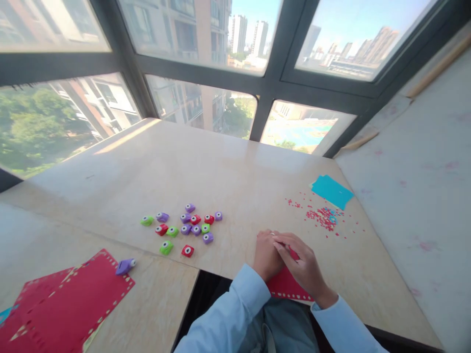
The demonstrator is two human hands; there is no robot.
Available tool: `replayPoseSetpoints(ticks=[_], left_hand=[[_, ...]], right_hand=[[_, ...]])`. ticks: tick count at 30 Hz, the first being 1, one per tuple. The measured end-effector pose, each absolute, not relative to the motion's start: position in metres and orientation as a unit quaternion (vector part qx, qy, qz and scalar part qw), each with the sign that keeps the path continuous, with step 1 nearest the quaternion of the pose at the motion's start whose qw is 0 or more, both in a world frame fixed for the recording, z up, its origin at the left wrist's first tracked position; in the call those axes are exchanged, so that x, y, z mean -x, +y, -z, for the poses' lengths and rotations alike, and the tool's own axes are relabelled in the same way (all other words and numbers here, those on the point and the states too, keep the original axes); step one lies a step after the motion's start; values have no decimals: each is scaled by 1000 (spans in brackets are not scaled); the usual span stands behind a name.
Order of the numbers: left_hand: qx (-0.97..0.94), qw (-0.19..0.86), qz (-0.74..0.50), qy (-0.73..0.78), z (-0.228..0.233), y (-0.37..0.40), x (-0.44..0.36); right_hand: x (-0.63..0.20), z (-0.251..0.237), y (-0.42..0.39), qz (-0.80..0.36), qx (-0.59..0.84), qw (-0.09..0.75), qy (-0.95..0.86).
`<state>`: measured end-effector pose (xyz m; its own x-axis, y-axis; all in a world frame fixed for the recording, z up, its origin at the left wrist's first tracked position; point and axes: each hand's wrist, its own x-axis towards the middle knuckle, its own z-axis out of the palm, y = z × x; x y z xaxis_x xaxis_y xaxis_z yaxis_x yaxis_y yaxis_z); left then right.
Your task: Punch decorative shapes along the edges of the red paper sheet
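Observation:
My left hand [268,256] is curled at the table's front edge, its fingers mostly hidden. My right hand [304,262] meets it there, thumb and fingertips pinched together over the left knuckles. What either hand holds is covered; only a tiny pale spot shows between them. Under both hands lies a red paper sheet [289,285] with small holes punched along its near edge. To the left, several small craft punches stand in a loose group, among them a red punch [187,251], a green punch [166,247] and a purple punch [208,238].
Red punched sheets [79,304] overlap at the lower left, with a purple punch [125,266] at their corner. Tiny red paper bits [322,218] are scattered on the right near blue paper sheets [332,191]. Windows border the far side; a patterned wall [415,206] stands right.

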<state>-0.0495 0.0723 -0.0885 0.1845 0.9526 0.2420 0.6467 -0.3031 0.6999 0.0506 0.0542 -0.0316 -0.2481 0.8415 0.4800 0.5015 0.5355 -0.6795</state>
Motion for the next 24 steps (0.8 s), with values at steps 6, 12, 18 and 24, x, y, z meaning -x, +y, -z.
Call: replayPoseSetpoints(ticks=[6, 12, 18, 24], left_hand=[[-710, 293, -365, 526, 81, 76, 57], [-733, 256, -337, 532, 79, 73, 57], [-744, 213, -317, 548, 73, 71, 55], [-762, 161, -271, 566, 64, 62, 49]], right_hand=[[-131, 63, 36, -214, 585, 440, -646], [-181, 99, 29, -248, 674, 465, -518], [-177, 101, 30, -264, 673, 513, -463], [-174, 94, 27, -264, 652, 518, -486]])
